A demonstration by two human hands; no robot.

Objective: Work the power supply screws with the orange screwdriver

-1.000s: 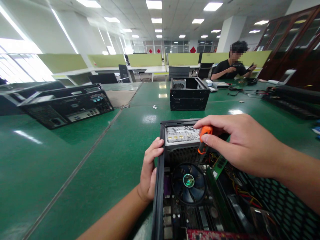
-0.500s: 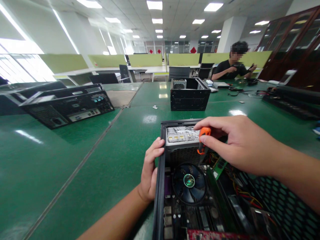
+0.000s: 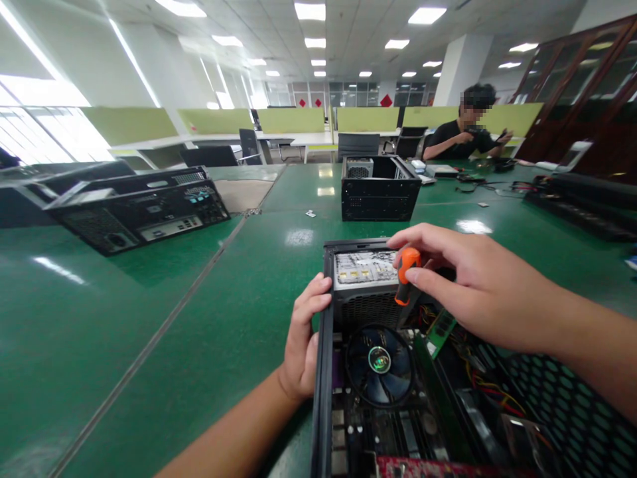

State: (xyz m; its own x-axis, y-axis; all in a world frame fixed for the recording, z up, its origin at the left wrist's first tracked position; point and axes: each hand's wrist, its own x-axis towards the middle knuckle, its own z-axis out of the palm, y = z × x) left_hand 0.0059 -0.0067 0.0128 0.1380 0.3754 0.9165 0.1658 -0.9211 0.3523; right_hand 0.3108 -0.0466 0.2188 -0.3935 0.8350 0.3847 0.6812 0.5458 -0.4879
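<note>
right hand (image 3: pixel 475 282) pinches the screwdriver (image 3: pixel 411 259) — likely light and stiff, best held by its handle (image 3: pixel 403 292) — and left hand (image 3: pixel 302 342) leans loosely on the computer case (image 3: pixel 323 378).

The screwdriver handle (image 3: pixel 409 257) looks plastic, the tabletop (image 3: pixel 239 305) smooth and glossy.

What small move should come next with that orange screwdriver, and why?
Perhaps a gentle turn of the screwdriver: the right hand pinches it, pointing down beside the fan, and the left hand rests against the edge of the case, which may steady it. The screwdriver's tip is hard to make out, so this is tentative.
</note>
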